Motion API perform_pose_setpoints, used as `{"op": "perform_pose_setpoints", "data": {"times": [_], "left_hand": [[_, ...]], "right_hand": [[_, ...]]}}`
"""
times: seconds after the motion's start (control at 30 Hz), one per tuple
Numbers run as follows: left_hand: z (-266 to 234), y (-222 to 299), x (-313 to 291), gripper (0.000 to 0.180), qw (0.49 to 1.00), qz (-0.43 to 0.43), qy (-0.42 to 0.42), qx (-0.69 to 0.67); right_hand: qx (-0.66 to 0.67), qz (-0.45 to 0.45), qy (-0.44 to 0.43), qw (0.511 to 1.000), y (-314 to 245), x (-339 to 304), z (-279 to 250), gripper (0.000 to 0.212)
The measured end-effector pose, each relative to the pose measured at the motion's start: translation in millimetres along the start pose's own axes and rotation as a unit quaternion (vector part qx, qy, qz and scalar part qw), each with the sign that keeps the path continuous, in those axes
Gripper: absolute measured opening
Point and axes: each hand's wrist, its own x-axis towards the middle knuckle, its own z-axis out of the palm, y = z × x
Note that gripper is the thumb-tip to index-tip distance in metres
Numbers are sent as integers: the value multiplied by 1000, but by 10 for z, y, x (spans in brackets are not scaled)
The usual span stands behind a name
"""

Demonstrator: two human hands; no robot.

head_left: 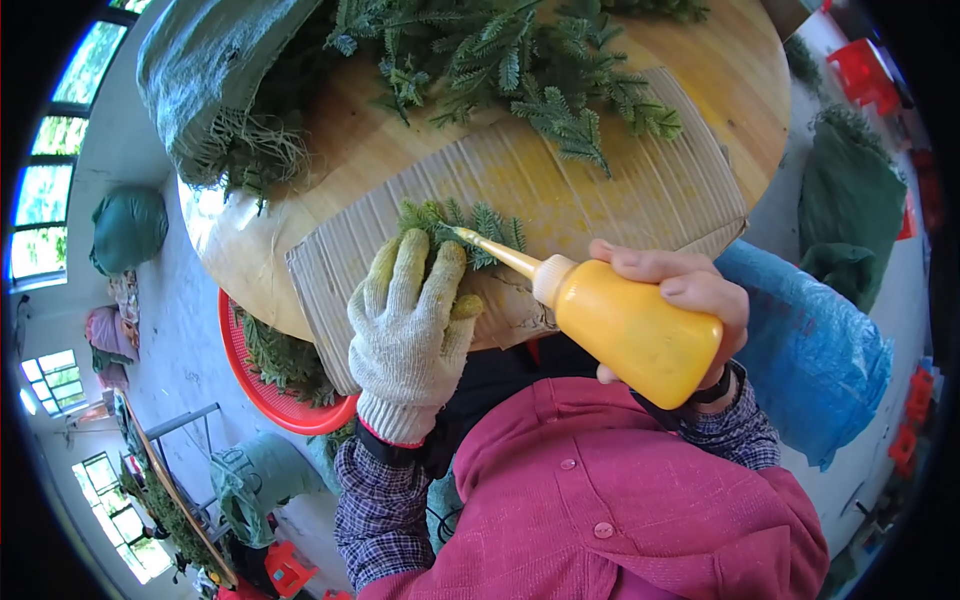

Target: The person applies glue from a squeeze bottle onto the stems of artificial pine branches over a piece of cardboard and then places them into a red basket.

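Note:
My left hand, in a whitish knit glove with yellow-stained fingertips, holds a small artificial evergreen sprig down against the cardboard. The fingers cover part of the sprig. Bare, my right hand is wrapped round a squeeze bottle of yellow liquid, tilted with its long tapered nozzle pointing left. The nozzle tip is at the sprig, close to the gloved fingers; whether it touches cannot be made out. Yellow specks and stains mark the cardboard around them.
More evergreen branches lie across the far side of the round wooden table. A green woven sack spills sprigs at the far left. Below the table's left edge is a red basket with greenery; a blue plastic bag sits at the right.

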Motion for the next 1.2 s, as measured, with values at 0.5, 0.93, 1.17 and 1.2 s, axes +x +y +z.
{"op": "perform_pose_setpoints", "data": {"times": [0.5, 0.93, 1.17, 1.2], "left_hand": [[-32, 7, 17, 56, 998, -29, -18, -52], [14, -16, 0, 56, 1000, -3, 8, -30], [-5, 4, 9, 56, 999, -14, -2, -35], [-11, 12, 12, 56, 999, -23, -10, -39]], "right_hand": [[10, 11, -41, 999, 189, 49, 105, 75], [-19, 41, -87, 995, 130, 44, 23, 76], [-33, 44, -75, 996, 105, 30, 15, 76], [-34, 45, -74, 996, 110, 26, 9, 76]]}}
